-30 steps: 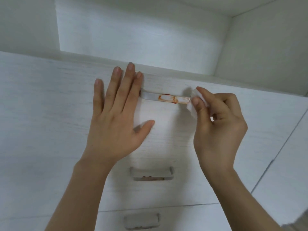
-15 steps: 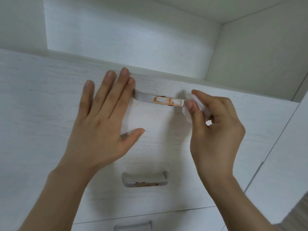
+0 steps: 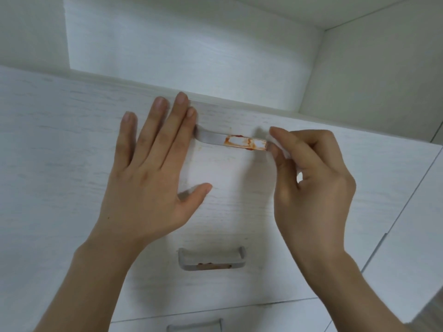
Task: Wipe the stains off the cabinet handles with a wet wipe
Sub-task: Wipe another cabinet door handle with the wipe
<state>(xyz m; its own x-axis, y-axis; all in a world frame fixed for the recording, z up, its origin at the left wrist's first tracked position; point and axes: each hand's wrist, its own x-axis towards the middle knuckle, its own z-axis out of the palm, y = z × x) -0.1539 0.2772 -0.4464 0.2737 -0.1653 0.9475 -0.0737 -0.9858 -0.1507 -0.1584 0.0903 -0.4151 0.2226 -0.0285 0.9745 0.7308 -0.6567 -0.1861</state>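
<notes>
A home, likely a bedroom or closet: white woodgrain drawers with metal handles below an open shelf niche.

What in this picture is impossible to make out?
1. Wet wipe: head view, mostly buried between the right hand's pinching fingers; how dirty it is cannot be told.
2. Top handle: right end hidden by that wipe, left end partly behind the left hand.
3. Bottom handle: cut off by the lower edge, so any stains cannot be judged.
4. Middle handle: underside faces away.
</notes>
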